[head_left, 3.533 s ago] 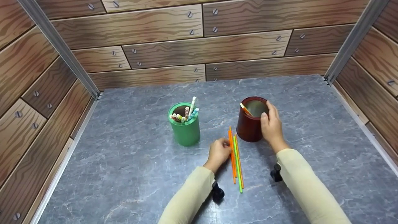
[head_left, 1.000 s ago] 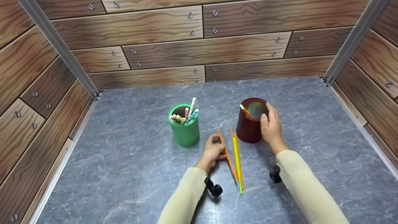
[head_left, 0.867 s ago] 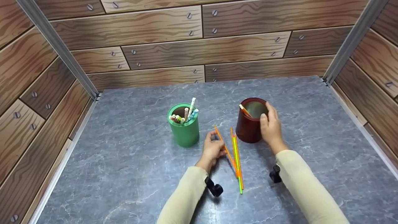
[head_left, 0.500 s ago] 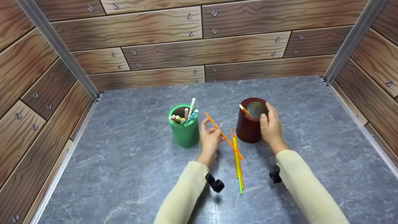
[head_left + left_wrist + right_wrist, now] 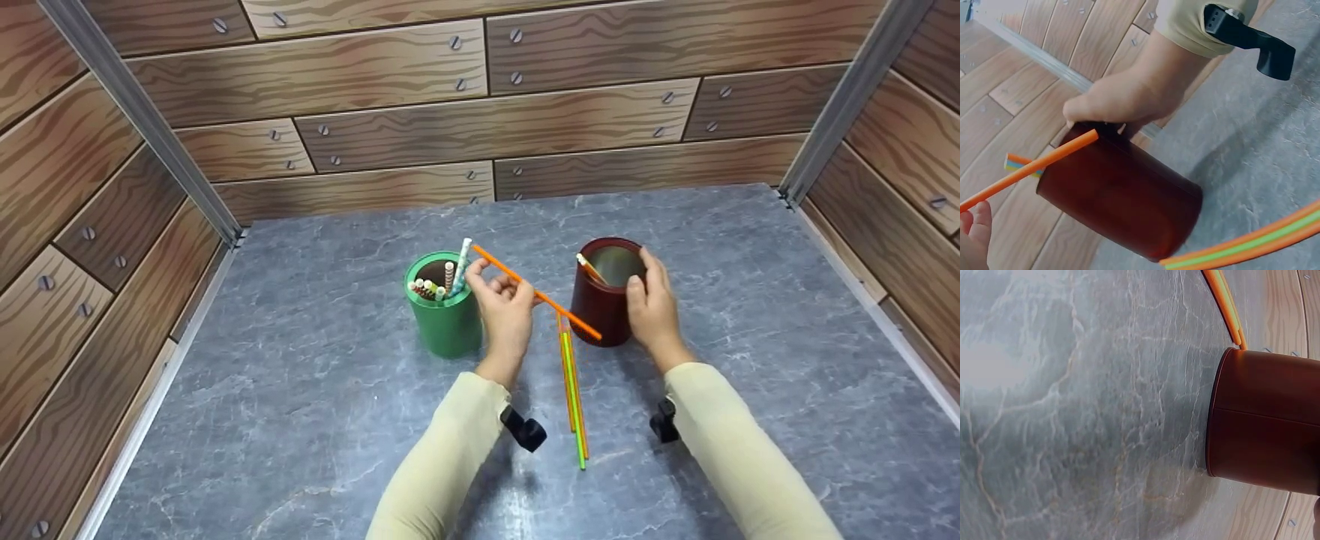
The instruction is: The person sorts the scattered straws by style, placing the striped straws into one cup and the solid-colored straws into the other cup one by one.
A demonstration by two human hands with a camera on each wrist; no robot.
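My left hand [image 5: 510, 319] pinches an orange straw [image 5: 559, 308] between thumb and fingers. The straw slants above the table, its upper end near the green cup [image 5: 448, 326] and its lower end overlapping the dark red cup [image 5: 604, 304] in the head view. My right hand [image 5: 658, 315] grips that dark red cup at its right side, fingertips at the rim; the left wrist view shows this hand [image 5: 1123, 98] too. One or more orange straws [image 5: 591, 270] lean inside the red cup. Below it lie orange and green straws [image 5: 571, 382] in a narrow bundle.
Several patterned paper straws [image 5: 450, 277] stand in the green cup, left of my left hand. The grey marbled tabletop [image 5: 300, 390] is bounded by wood-patterned walls [image 5: 390, 135] at the back and both sides.
My left hand has picked up one orange straw from the bundle and raised it up and away, tilting it toward the green cup. The right hand and both cups stay in place.
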